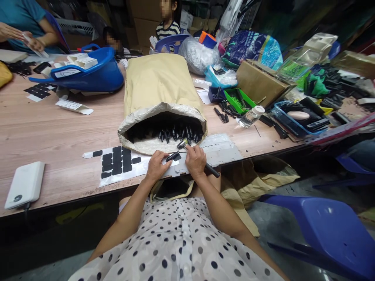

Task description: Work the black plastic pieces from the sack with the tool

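My left hand (pixel 158 166) is closed on a small black pen-like part (pixel 172 156), held low over a grey board (pixel 216 150) at the table edge. A small hammer (pixel 211 169) with a dark handle and a metal head is gripped in my right hand (pixel 195 159); its head is close to the black part. Just beyond both hands, the mouth of a tan sack (pixel 161 82) lies open toward me, with several black pen-like parts (pixel 175 132) inside. Left of my left hand is a white sheet (pixel 107 182) bearing black rounded-square stickers (pixel 117 160).
A white power bank (pixel 25 183) with a cable lies at left. Behind it stand a blue basin (pixel 96 70) of small boxes and a co-worker (pixel 26 27). At right are a green tray (pixel 238 100), a clear bottle (pixel 250 117) and a cardboard box (pixel 259 84). A blue chair (pixel 331 226) stands lower right.
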